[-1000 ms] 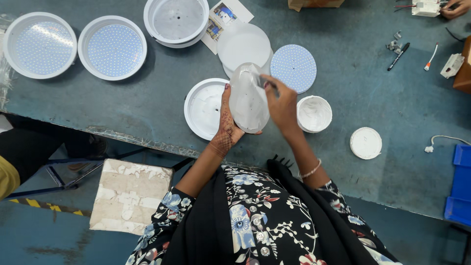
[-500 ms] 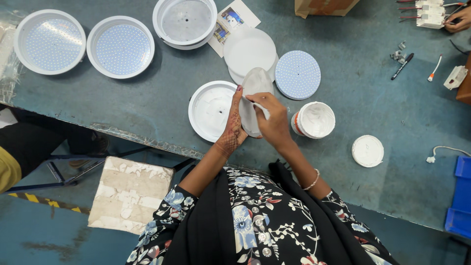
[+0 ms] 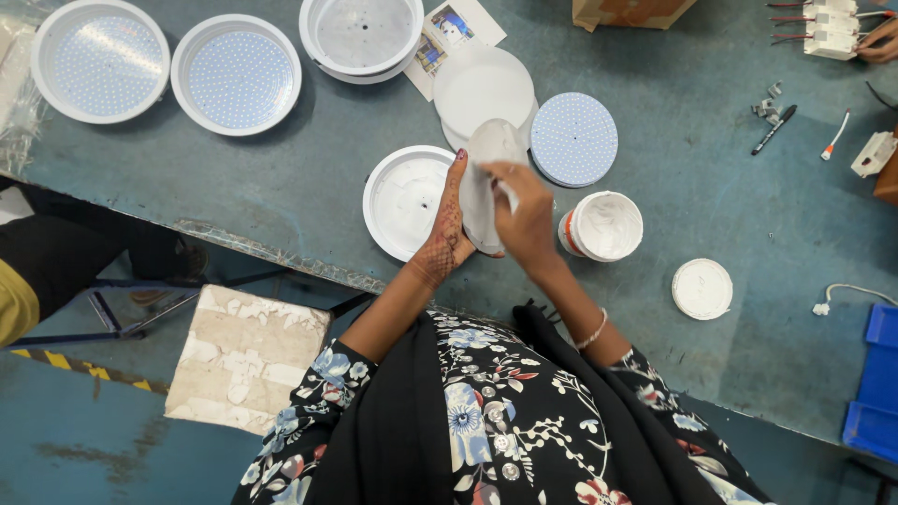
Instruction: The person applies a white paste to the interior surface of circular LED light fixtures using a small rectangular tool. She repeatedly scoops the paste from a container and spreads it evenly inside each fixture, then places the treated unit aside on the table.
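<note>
My left hand holds a round white disc on edge, its palm flat against the disc's left face. My right hand presses on the disc's right face and grips a small white stick-like tool, mostly hidden by the fingers. Just left of my hands a shallow white round housing lies open side up on the blue-grey table. To the right stands an open tub of white paste, with its white lid further right.
A dotted round plate and a plain white disc lie behind my hands. Three more round housings sit at the far left and back. Another person's hand works at the top right near small parts and a pen.
The disc has turned more edge-on between my hands and my right hand has slid down across its face. The view has shifted slightly.
</note>
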